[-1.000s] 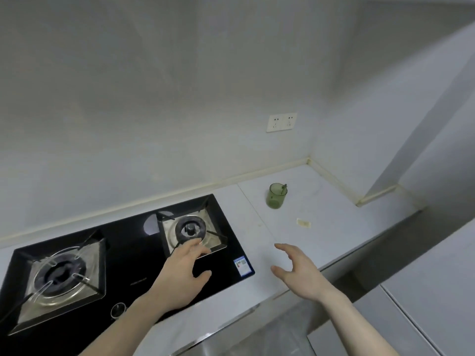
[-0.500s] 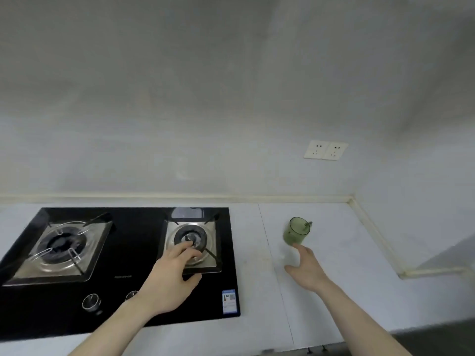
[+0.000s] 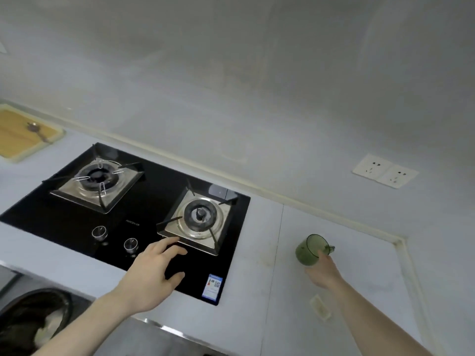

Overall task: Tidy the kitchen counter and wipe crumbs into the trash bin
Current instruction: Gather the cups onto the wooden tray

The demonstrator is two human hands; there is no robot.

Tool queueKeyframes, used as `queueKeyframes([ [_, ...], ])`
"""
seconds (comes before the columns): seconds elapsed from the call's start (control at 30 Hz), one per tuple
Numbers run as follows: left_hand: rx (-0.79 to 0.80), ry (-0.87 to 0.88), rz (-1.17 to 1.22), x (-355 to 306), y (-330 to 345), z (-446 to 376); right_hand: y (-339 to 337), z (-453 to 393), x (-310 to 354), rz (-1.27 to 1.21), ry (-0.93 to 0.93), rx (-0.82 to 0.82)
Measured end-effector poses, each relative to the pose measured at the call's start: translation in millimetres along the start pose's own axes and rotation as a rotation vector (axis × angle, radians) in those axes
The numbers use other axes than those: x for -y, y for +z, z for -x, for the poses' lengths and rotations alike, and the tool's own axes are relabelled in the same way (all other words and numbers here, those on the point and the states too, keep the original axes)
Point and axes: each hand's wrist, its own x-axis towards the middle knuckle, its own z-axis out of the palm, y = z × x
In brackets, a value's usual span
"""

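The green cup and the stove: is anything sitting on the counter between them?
In the head view, no object sits between the green cup and the stove: only pale counter, crossed by a thin seam and some faint marks.

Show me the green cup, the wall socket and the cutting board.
green cup [image 3: 307,250], head view, on its side wall.
wall socket [image 3: 384,171], head view, on its faceplate.
cutting board [image 3: 15,134], head view, on its wooden top.

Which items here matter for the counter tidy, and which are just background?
Job:
green cup, right hand at it
small wrapper on the counter
left hand over the hob

Background:
gas hob
cutting board
wall sockets
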Motion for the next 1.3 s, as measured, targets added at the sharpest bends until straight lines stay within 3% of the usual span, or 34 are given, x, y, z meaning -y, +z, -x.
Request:
queueKeyframes([
  [0.23,-0.022,-0.06,0.01,-11.1,8.5,15.6,20.1,11.0,-7.4,0.391,-0.144,-0.095],
  [0.37,-0.055,-0.085,0.015,-7.5,10.5,25.6,46.4,36.9,-0.2,0.328,-0.319,-0.113],
  [0.53,-0.028,-0.137,0.007,3.3,14.8,44.7,74.1,57.2,4.2,0.154,-0.32,-0.083],
  [0.73,-0.069,-0.204,0.039,17.0,4.9,68.6,78.3,106.3,60.2,-0.212,-0.411,-0.28],
  [0.93,-0.09,-0.241,0.048,58.6,-29.3,111.6,106.4,184.0,161.4,-0.399,-0.782,-0.168],
  [1.3,-0.299,-0.437,-0.024,220.6,-132.7,275.6,224.7,312.4,349.6,-0.318,-1.067,0.152],
])
